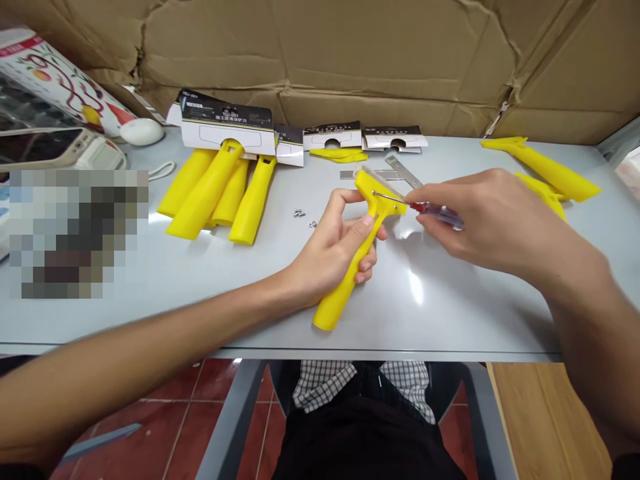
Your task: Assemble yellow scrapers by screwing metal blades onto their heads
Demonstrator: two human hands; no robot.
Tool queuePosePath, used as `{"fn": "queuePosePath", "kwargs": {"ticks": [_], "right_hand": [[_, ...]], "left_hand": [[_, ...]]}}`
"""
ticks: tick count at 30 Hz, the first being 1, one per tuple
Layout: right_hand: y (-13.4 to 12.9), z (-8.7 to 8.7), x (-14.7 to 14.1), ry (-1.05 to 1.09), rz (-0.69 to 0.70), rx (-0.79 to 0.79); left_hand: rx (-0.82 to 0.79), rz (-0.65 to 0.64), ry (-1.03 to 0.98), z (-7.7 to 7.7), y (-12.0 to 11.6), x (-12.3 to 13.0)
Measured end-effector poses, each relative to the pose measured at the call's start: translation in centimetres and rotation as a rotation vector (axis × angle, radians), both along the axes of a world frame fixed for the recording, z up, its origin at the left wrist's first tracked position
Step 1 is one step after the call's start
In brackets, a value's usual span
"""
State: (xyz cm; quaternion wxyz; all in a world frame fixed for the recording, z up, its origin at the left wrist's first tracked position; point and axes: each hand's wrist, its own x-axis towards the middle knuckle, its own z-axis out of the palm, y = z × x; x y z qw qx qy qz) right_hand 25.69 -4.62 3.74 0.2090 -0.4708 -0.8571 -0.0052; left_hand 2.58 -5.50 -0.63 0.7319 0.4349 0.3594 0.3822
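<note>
My left hand (pixel 345 250) is closed round the neck of a yellow scraper (pixel 343 290), its handle slanting down toward the table's front edge. Between the fingers of my right hand (pixel 493 220) is a screwdriver (pixel 440 213) with a red and clear handle. Its thin shaft reaches left to a screw on the scraper's head, where a second screw also shows. Behind the head lie flat metal strips (pixel 403 172). A few small screws (pixel 299 213) and nuts (pixel 313 225) rest left of my left hand.
Several yellow scrapers (pixel 205 193) with black-and-white cards (pixel 227 123) lie at the back left. Loose yellow handle parts (pixel 557 173) are at the right. A white mouse (pixel 142 132) and a handheld device (pixel 60 150) sit far left. Cardboard (pixel 350 60) stands along the back.
</note>
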Motion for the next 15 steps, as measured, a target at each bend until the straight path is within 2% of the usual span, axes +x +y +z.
{"fn": "queuePosePath", "kwargs": {"ticks": [2,5,10,15], "right_hand": [[0.2,-0.2,0.1,-0.057,0.004,-0.046],[0.5,0.0,0.2,-0.057,0.000,-0.024],[0.9,-0.8,0.7,-0.194,-0.130,0.034],[1.8,-2.1,0.8,-0.356,-0.232,-0.108]], "left_hand": [[-0.013,0.002,-0.007,0.2,0.1,-0.1],[-0.070,0.053,-0.024,0.6,0.5,-0.1],[-0.078,0.166,-0.058,1.0,1.6,-0.3],[-0.040,0.199,-0.008,1.0,2.0,-0.3]]}}
